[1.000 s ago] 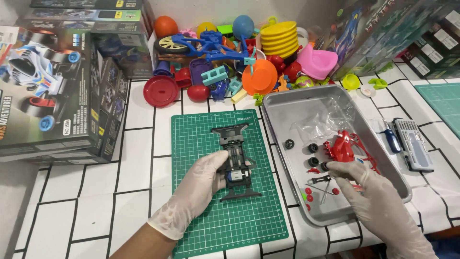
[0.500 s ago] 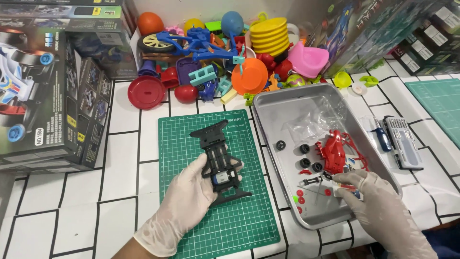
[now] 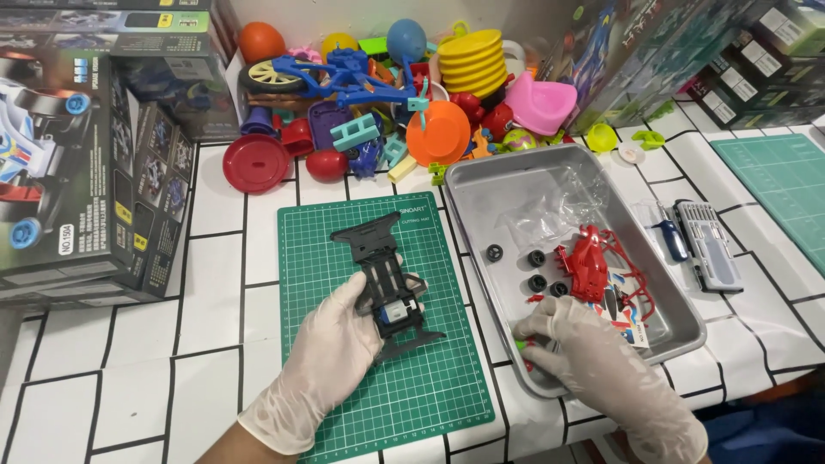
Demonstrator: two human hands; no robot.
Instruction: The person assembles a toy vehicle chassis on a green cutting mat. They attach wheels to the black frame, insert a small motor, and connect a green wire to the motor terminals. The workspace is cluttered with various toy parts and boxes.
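Gloves cover both hands. The left hand (image 3: 331,357) grips a black toy-car chassis (image 3: 388,283) from its side, fingers curled around it, over the green cutting mat (image 3: 430,387). The right hand (image 3: 593,361) reaches into the metal tray (image 3: 490,176), fingertips pinched on small parts. Farther in lie a red car body (image 3: 589,258) and black wheels (image 3: 536,258); beyond, a heap of colourful plastic toys (image 3: 387,94).

Brightness: bright, even across the scene.
Source: overhead, diffuse.
Shadows: soft, short, under the left hand (image 3: 322,361) and along the cardboard boxes (image 3: 82,155).
Glare: mild sheen on the metal tray (image 3: 481,185) and the clear plastic bag (image 3: 550,210).
Focus: sharp at centre; far boxes slightly soft.
Distortion: wide-angle bending of tile lines (image 3: 215,258) at the edges.
Blur: none visible.
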